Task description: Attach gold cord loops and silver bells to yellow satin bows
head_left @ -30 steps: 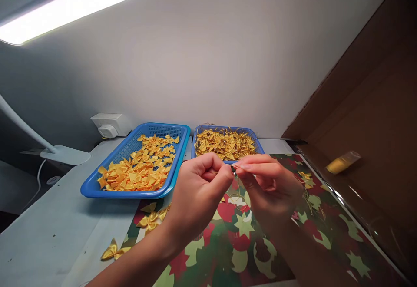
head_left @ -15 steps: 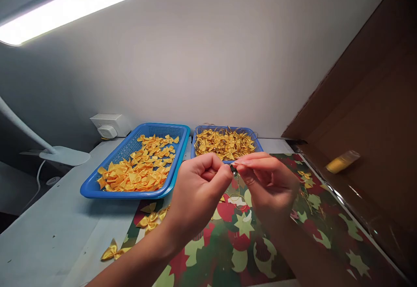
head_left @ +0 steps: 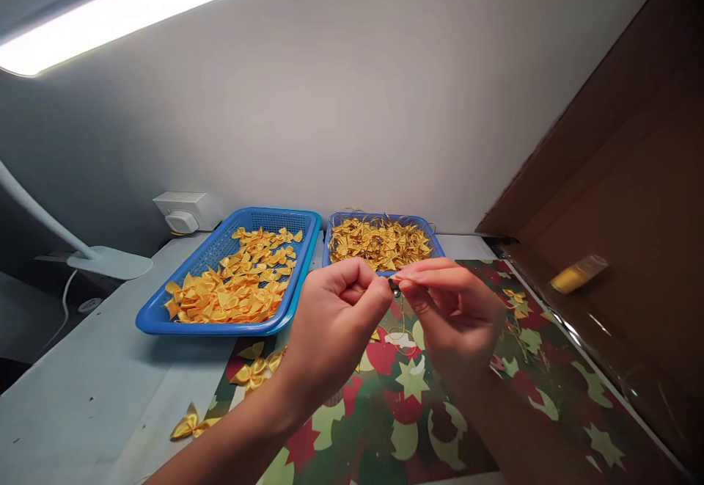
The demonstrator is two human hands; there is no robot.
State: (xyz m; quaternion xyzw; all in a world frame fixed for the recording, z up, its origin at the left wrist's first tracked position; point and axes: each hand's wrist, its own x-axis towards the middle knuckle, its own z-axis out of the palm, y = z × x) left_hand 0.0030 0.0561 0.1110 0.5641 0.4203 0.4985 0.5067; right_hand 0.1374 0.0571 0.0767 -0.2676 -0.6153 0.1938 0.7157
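My left hand (head_left: 335, 323) and my right hand (head_left: 451, 309) meet above the patterned mat (head_left: 407, 411), both pinched on a small dark piece (head_left: 394, 287) with a thin gold thread loop (head_left: 400, 327) hanging below it. Behind them stand two blue trays: the left tray (head_left: 220, 250) holds several loose yellow bows, the right tray (head_left: 335, 222) holds yellow bows with gold loops. A few loose bows (head_left: 256, 371) lie on the mat by my left wrist, and one more bow (head_left: 187, 424) sits near the front.
A white lamp base (head_left: 110, 261) and a wall socket (head_left: 184, 213) are at the back left. A brown cardboard wall (head_left: 621, 177) rises on the right with a yellow roll (head_left: 577, 274) behind clear film. Small bows (head_left: 514, 296) lie on the mat's right.
My right hand's fingers have curled in slightly and shifted a little left around the small piece. My left hand has hardly moved.
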